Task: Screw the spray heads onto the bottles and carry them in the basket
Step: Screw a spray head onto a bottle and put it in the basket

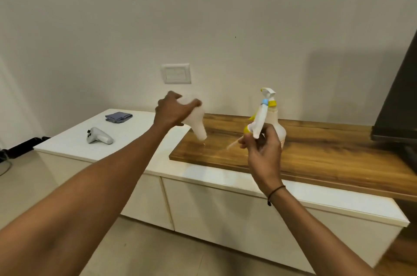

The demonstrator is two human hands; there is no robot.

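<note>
The white bottle (197,122) hangs neck-down above the wooden board (316,154), my left hand (171,112) clenched round its base, while my right hand (262,149) pinches a spray head (259,121) just before a second bottle (276,128) standing on the board
</note>
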